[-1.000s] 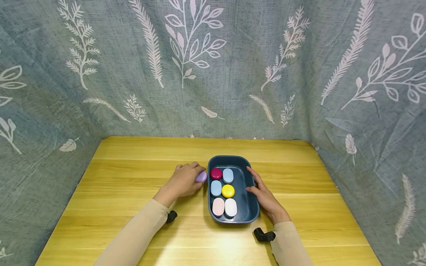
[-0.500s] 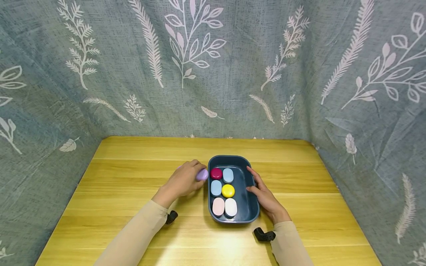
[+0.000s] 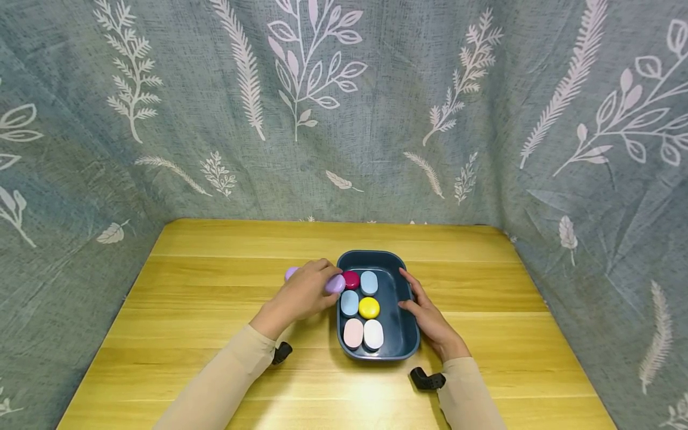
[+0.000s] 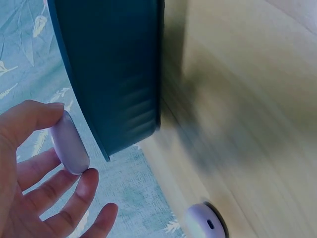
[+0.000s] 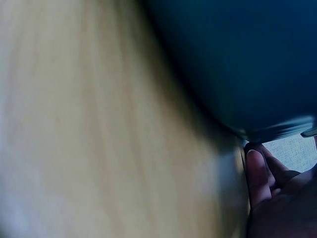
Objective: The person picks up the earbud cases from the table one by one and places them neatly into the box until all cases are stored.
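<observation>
A dark blue tray sits mid-table and holds several small oval and round cases: maroon, yellow, two light blue, pink and white. My left hand pinches a lilac oval case between thumb and fingers, right at the tray's left rim. The left wrist view shows that lilac case beside the tray's outer wall. My right hand rests on the tray's right rim with straight fingers, thumb inside. In the right wrist view its fingers lie against the tray.
A second lilac piece lies on the wooden table just behind my left hand, seen with a small hole in the left wrist view. Leaf-patterned grey cloth walls in the table on three sides.
My left hand has carried the lilac case to the right, up to the tray's left rim. The second lilac piece behind it has come into view. The right hand has stayed put.
</observation>
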